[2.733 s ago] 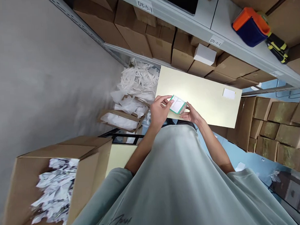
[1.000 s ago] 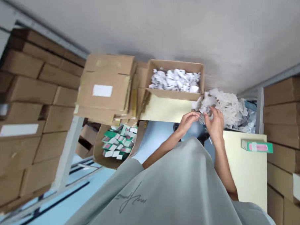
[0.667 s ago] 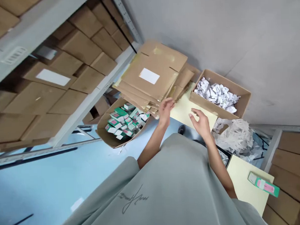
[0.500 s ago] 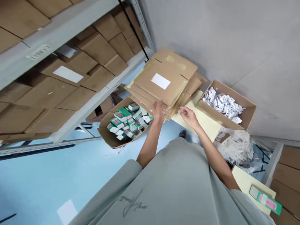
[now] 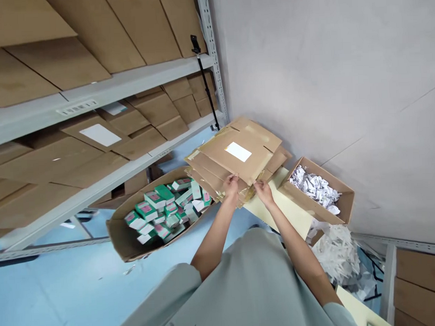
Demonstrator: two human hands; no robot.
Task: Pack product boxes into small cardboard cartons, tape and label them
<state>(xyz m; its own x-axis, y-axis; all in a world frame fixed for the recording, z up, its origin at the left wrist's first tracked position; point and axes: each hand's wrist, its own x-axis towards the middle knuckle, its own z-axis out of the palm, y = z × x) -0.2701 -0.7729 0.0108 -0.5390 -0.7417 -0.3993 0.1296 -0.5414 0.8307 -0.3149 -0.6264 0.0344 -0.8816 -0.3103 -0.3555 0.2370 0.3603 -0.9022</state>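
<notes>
**boxfan:** Where's the stack of flattened brown cardboard boxes (image 5: 239, 155)?

**shelfie:** Against the grey wall, over the pale yellow counter (image 5: 288, 210) – left hand (image 5: 231, 185) and right hand (image 5: 264, 191) both closed on its near edge. An open brown carton of green-and-pink packets (image 5: 162, 208) sits just left, a carton of white paper scraps (image 5: 317, 190) right.

Both arms reach fwd, forearms bare, elbows bent, converging. L hand (image 5: 230, 186) and R hand (image 5: 264, 190) sit side by side, near each other, not touching. Fingers curled down on both, each grip pinched shut; palms face away from cam.
</notes>
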